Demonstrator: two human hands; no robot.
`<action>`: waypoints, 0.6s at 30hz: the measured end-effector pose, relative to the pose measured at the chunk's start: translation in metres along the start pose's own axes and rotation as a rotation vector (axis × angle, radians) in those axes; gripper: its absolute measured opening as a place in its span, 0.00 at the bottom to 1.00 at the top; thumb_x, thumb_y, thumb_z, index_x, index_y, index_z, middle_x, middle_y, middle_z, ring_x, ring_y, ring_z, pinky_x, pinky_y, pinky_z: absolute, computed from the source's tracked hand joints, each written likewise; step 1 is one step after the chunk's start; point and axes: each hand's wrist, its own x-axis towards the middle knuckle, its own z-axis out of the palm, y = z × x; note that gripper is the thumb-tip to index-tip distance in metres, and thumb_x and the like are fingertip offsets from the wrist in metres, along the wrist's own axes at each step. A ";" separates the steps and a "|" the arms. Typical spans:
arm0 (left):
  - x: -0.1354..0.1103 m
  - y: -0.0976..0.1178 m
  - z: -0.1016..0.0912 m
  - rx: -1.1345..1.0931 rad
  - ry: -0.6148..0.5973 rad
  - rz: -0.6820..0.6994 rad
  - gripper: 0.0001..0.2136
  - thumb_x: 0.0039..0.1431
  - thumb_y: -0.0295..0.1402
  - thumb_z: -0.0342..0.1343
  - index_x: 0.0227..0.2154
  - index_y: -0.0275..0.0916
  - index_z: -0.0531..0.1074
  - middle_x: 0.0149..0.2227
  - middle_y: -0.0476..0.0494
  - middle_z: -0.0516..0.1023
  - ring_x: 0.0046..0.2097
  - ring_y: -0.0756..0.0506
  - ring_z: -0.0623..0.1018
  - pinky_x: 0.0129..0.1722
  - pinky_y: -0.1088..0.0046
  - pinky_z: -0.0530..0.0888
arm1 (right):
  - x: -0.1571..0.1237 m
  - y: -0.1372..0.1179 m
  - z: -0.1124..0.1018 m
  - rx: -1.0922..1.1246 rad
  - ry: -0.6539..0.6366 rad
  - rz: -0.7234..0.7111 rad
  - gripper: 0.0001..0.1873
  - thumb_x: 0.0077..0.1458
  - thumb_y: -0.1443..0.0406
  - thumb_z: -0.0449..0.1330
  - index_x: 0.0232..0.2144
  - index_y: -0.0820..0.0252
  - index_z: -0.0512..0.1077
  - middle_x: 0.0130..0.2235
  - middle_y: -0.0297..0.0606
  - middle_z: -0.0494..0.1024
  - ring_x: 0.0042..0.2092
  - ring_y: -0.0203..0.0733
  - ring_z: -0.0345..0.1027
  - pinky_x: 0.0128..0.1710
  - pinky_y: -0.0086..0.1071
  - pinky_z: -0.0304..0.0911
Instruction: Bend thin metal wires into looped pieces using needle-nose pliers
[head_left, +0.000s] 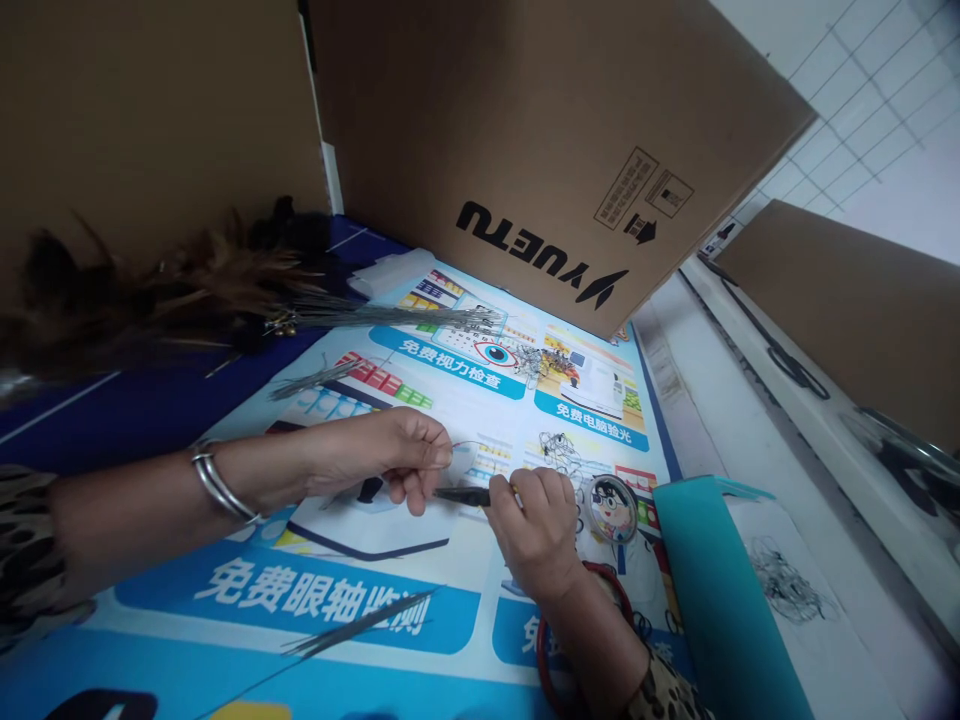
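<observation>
My left hand (412, 455) is closed in a pinch, thumb against forefinger. A thin wire, hard to make out, curves from its fingertips. My right hand (536, 525) is wrapped round a dark, narrow-jawed tool that looks like pliers (461, 495), the jaws pointing left and close to my left fingers. Red loop handles (546, 650) show beside my right wrist; whether they belong to this tool I cannot tell. A bundle of thin grey wires (360, 622) lies on the printed sheet below my hands. Another small wire bundle (315, 380) rests behind my left wrist.
A long wire bundle (390, 315) lies farther back, beside brown feathers (217, 260). Tangled wire (559, 452) and a round cartoon-printed tin (611, 508) are near my right hand. A teal box (724, 600) stands at right. A large cardboard box (525, 130) walls the back.
</observation>
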 end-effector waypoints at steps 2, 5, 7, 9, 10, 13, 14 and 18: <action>-0.001 0.000 0.001 0.012 -0.006 0.014 0.16 0.55 0.46 0.62 0.27 0.37 0.70 0.24 0.46 0.79 0.25 0.48 0.80 0.22 0.78 0.66 | 0.000 -0.001 0.000 0.002 -0.012 0.004 0.02 0.59 0.68 0.60 0.37 0.60 0.71 0.30 0.38 0.69 0.35 0.41 0.58 0.34 0.38 0.51; -0.003 0.002 0.003 0.035 0.003 0.035 0.15 0.56 0.46 0.61 0.27 0.38 0.70 0.23 0.48 0.78 0.25 0.48 0.79 0.23 0.78 0.65 | -0.001 -0.002 0.000 0.004 -0.038 0.013 0.02 0.60 0.69 0.58 0.36 0.59 0.71 0.30 0.37 0.68 0.34 0.42 0.58 0.34 0.38 0.51; -0.004 0.004 0.006 0.055 0.022 0.045 0.16 0.56 0.46 0.60 0.27 0.38 0.69 0.24 0.49 0.78 0.25 0.48 0.79 0.23 0.77 0.65 | -0.001 -0.003 0.002 0.004 -0.058 0.023 0.02 0.60 0.69 0.58 0.36 0.59 0.71 0.29 0.37 0.68 0.34 0.42 0.57 0.33 0.38 0.51; -0.005 0.007 0.008 0.089 0.043 0.052 0.15 0.57 0.46 0.60 0.27 0.38 0.68 0.25 0.49 0.78 0.26 0.47 0.79 0.24 0.76 0.66 | -0.001 -0.004 0.003 0.008 -0.079 0.035 0.02 0.60 0.69 0.57 0.34 0.59 0.71 0.28 0.37 0.68 0.33 0.42 0.57 0.33 0.38 0.51; -0.006 0.009 0.010 0.113 0.052 0.057 0.15 0.58 0.45 0.59 0.27 0.38 0.68 0.25 0.50 0.78 0.26 0.47 0.79 0.25 0.76 0.66 | -0.001 -0.005 0.003 0.016 -0.089 0.039 0.03 0.60 0.69 0.58 0.34 0.60 0.71 0.28 0.37 0.68 0.33 0.42 0.56 0.33 0.38 0.52; -0.010 0.013 0.012 0.196 0.083 0.081 0.13 0.60 0.43 0.56 0.28 0.39 0.68 0.25 0.51 0.76 0.26 0.47 0.78 0.26 0.75 0.67 | -0.001 -0.007 0.004 0.066 -0.127 0.054 0.03 0.60 0.68 0.58 0.33 0.60 0.71 0.28 0.38 0.69 0.33 0.42 0.57 0.33 0.37 0.53; -0.011 0.015 0.013 0.227 0.087 0.095 0.12 0.60 0.42 0.55 0.28 0.39 0.67 0.25 0.51 0.76 0.27 0.47 0.78 0.27 0.74 0.67 | -0.001 -0.007 0.004 0.090 -0.143 0.060 0.03 0.60 0.67 0.58 0.33 0.61 0.71 0.29 0.38 0.69 0.33 0.42 0.58 0.33 0.37 0.54; -0.016 0.021 0.014 0.416 0.088 0.159 0.08 0.62 0.38 0.51 0.29 0.41 0.67 0.25 0.52 0.76 0.29 0.47 0.77 0.31 0.73 0.68 | -0.001 -0.008 0.005 0.177 -0.238 0.099 0.05 0.58 0.64 0.62 0.32 0.60 0.71 0.30 0.38 0.72 0.34 0.43 0.62 0.33 0.35 0.57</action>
